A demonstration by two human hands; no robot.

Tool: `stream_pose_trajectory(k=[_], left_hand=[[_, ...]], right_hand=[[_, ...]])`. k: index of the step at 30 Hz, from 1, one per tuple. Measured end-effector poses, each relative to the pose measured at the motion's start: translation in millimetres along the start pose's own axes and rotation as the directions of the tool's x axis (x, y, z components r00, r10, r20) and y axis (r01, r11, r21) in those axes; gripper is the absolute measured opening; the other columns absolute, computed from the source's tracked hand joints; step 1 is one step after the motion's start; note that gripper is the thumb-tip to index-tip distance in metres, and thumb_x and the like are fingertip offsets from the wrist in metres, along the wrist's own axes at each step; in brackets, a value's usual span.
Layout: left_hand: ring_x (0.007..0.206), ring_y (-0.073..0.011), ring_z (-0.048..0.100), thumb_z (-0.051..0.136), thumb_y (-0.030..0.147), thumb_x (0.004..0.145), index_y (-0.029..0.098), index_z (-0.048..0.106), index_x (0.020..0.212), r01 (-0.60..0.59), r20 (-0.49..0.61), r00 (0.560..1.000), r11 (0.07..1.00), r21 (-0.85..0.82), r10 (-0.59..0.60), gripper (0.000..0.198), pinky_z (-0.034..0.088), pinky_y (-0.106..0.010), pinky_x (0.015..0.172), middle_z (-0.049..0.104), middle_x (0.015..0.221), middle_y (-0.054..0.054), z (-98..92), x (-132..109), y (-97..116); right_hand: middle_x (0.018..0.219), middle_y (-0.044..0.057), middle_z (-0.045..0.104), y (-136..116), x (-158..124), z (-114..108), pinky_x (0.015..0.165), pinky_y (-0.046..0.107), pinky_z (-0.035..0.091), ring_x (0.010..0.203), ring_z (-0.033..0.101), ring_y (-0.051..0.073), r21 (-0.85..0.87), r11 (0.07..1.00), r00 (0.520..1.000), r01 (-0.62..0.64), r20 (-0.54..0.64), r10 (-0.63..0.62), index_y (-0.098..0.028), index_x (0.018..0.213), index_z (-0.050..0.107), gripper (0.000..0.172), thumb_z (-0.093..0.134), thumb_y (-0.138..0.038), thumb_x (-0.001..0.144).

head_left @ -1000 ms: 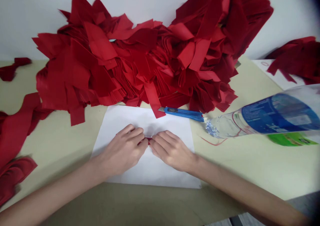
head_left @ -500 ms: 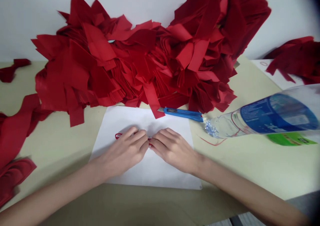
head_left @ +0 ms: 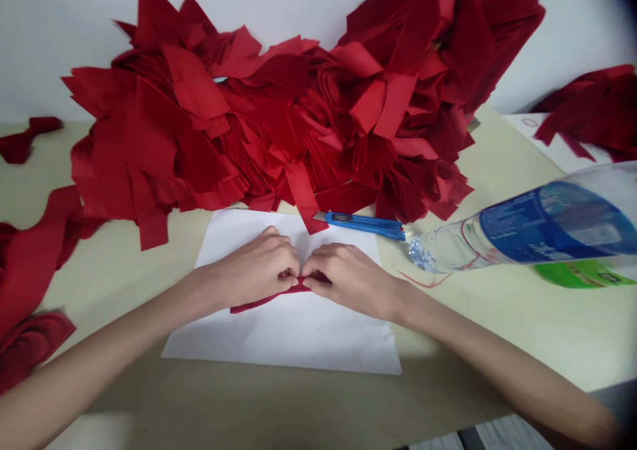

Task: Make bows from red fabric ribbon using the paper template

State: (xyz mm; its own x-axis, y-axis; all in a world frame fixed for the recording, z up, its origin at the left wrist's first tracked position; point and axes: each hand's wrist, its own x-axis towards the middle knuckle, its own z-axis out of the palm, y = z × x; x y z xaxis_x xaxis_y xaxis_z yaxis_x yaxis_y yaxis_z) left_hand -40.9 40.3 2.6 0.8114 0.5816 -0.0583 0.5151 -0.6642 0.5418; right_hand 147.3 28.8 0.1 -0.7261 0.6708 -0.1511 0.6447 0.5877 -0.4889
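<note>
Over a white sheet of paper [head_left: 279, 340], my left hand [head_left: 263, 267] and my right hand [head_left: 346, 277] meet with fingertips nearly together. Both are closed, pinching a narrow red fabric strip [head_left: 293, 289] between thumbs and fingers. One end of the strip trails out to the left below my left hand; its right part is hidden behind my right hand. A blue utility knife [head_left: 365, 224] with its blade out lies at the paper's far edge, beyond my right hand.
A big heap of red fabric strips [head_left: 269, 118] fills the back of the table [head_left: 527, 344]. More red strips [head_left: 34, 257] lie at the left. On the right, a plastic bottle [head_left: 537, 227] rests on its side over a green packet [head_left: 580, 274], near a thin red thread [head_left: 423, 281].
The red strip now shows below my left hand, where before a small loop stuck out above it. My left hand has shifted slightly up, and my fingers have changed their pinch.
</note>
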Motion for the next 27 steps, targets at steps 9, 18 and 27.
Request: stream_pose_trajectory(k=[9, 18, 27], left_hand=[[0.073, -0.0162, 0.05, 0.048, 0.015, 0.09, 0.015, 0.057, 0.068, -0.103, 0.004, 0.994, 0.911, 0.399, 0.11, 0.023, 0.035, -0.034, 0.073, 0.058, 0.069, -0.001, 9.5, -7, 3], [0.072, -0.0203, 0.054, 0.048, 0.001, 0.084, 0.013, 0.06, 0.069, -0.114, -0.221, 0.879, 0.635, 0.764, 0.423, 0.023, 0.036, -0.035, 0.064, 0.061, 0.07, -0.006, 47.5, -36, 14], [0.087, -0.0226, 0.055, 0.046, 0.0, 0.086, 0.011, 0.063, 0.075, -0.081, -0.292, 0.88, 0.723, 0.686, 0.376, 0.024, 0.038, -0.035, 0.068, 0.065, 0.079, -0.008, 50.5, -42, 16]], right_hand=[[0.071, 0.004, 0.06, 3, -2, 11, 0.065, 0.032, 0.04, 0.066, 0.054, 0.017, -0.418, 0.882, 0.965, 0.215, -0.046, -0.258, -0.013, 0.076, 0.059, 0.019, 0.048, -0.017, 0.091], [0.07, 0.003, 0.053, 2, -13, 32, 0.059, 0.031, 0.036, 0.066, 0.047, 0.017, -0.614, 0.732, 0.844, 0.294, -0.192, -0.5, -0.014, 0.072, 0.055, 0.023, 0.043, -0.005, 0.088], [0.083, 0.006, 0.06, 0, -26, 36, 0.073, 0.033, 0.04, 0.08, 0.052, 0.019, -0.631, 0.699, 0.81, 0.337, -0.185, -0.557, -0.011, 0.082, 0.062, 0.019, 0.045, -0.007, 0.09]])
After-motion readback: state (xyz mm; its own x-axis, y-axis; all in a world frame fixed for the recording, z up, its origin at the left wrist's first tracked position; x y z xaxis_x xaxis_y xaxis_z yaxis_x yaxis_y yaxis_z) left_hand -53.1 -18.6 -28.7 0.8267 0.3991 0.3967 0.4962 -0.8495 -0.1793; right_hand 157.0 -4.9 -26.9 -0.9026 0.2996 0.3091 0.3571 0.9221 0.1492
